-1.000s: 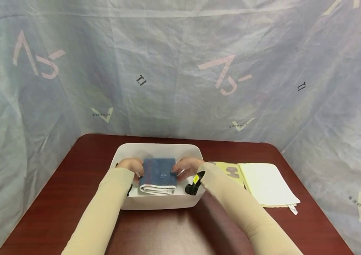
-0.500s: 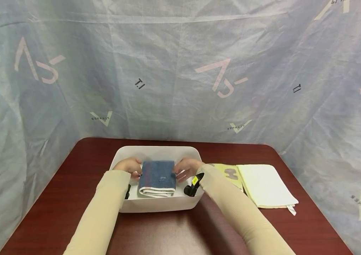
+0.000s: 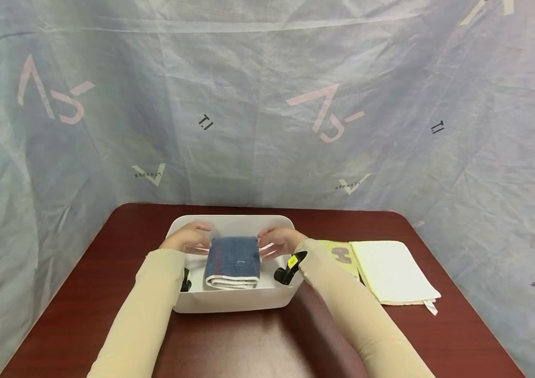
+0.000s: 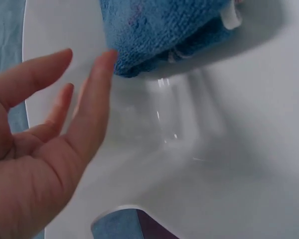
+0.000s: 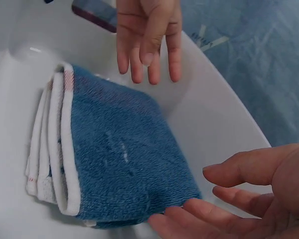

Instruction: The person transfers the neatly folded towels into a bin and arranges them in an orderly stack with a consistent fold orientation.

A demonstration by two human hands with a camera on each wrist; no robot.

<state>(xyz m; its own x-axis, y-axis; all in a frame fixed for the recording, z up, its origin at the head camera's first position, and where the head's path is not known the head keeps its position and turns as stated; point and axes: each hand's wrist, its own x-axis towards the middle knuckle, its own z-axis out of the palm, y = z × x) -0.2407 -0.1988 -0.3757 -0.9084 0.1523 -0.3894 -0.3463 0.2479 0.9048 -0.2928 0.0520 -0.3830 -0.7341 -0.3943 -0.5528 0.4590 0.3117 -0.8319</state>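
Note:
Folded into a thick square, a blue towel [image 3: 233,257] with white edging lies inside a white plastic bin [image 3: 234,303] on the table. My left hand [image 3: 188,239] is over the bin at the towel's left side; in the left wrist view its straight fingers [image 4: 92,102] are apart, one tip right at the towel's corner. On the opposite side, my right hand [image 3: 279,241] has loosely extended fingers beside the towel's edge. The right wrist view shows the towel [image 5: 124,149] between both hands, its layered white edges facing the near side. Neither hand grips anything.
Right of the bin lies a yellow patterned cloth [image 3: 340,255], partly behind the right sleeve, joined by a folded white towel [image 3: 395,273] with a small tag. The dark red table [image 3: 92,294] is bordered by a grey printed curtain [image 3: 248,105] at the back and sides.
Both hands have loosened from the towel's sides; the left has drawn outward and lifted, its fingers straightening. The towel has stayed in place in the bin.

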